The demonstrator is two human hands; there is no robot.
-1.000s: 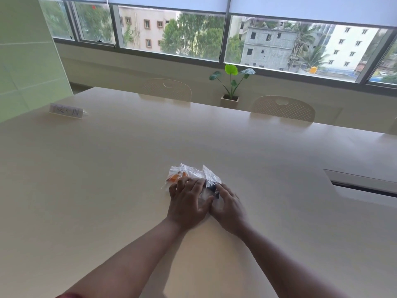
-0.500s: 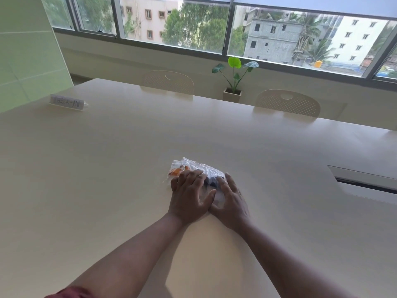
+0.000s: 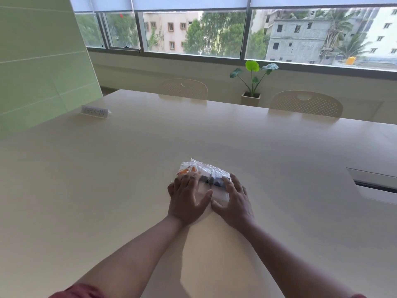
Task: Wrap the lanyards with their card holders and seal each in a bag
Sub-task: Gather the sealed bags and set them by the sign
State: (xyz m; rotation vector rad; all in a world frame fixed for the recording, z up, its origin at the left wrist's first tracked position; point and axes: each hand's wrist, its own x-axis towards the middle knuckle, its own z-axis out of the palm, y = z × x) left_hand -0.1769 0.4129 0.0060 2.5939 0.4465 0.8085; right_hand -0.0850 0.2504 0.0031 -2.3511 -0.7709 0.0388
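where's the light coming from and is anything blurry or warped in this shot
Head view: daylight enters through the windows at the far side, so the forearms throw soft shadows toward the camera on the table. The wide lens bends the table's far edge and window frame. The clear bags under the left hand and right hand look soft, and the sign is barely legible.

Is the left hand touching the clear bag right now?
Touching. The head view shows the left hand lying flat with its fingers spread over the near left part of the clear bag, no gap showing between them.
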